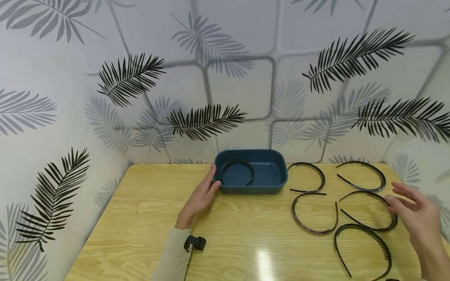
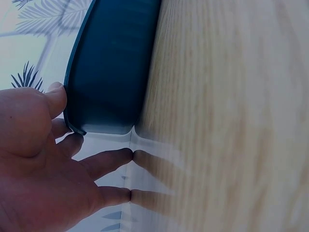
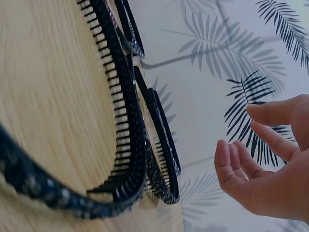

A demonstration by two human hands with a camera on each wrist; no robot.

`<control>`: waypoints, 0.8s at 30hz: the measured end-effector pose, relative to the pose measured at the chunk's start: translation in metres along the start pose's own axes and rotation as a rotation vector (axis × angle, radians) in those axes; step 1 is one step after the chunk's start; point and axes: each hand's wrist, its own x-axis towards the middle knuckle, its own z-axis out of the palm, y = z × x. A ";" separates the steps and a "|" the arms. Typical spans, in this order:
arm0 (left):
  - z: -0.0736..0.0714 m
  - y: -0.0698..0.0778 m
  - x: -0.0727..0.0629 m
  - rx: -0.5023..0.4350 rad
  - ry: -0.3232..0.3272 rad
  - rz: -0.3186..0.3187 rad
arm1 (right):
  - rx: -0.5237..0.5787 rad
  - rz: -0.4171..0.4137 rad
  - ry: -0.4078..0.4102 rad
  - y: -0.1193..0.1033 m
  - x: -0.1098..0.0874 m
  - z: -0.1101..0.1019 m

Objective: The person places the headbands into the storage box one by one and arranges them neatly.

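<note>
My left hand (image 1: 199, 199) rests against the left end of a dark blue plastic box (image 1: 250, 190), its thumb at the front corner. In the left wrist view, two fingers (image 2: 112, 162) of that hand reach down to the tabletop. Inside the box, to its left, lies a black toothed headband (image 1: 254, 171). My right hand (image 1: 418, 218) hovers with loosely bent fingers by the right curve of another headband (image 1: 394, 223) on the table. In the right wrist view it appears raised beside the toothed headbands (image 3: 130, 116), with nothing between thumb and fingers.
More headbands lie right of the box: one at its side (image 1: 321, 177), one with a patterned band (image 1: 309, 230), one at the back right (image 1: 381, 175) and one nearest the front (image 1: 384, 249). A leaf-patterned wall (image 1: 239, 93) stands behind the wooden table (image 1: 140, 218).
</note>
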 end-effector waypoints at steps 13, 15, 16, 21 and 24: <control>0.001 -0.001 0.000 0.002 0.012 -0.005 | -0.237 0.105 -0.027 0.026 0.003 -0.028; 0.001 0.000 0.000 0.003 0.008 -0.010 | -0.293 0.118 -0.033 0.030 0.004 -0.032; 0.001 0.000 0.000 0.005 0.008 -0.010 | -0.333 0.125 -0.044 0.032 0.005 -0.034; 0.001 0.001 -0.001 0.005 0.010 -0.015 | -0.483 0.159 -0.150 0.040 0.011 -0.040; 0.001 0.001 -0.001 0.002 0.014 -0.013 | -0.478 0.130 -0.195 0.044 0.013 -0.043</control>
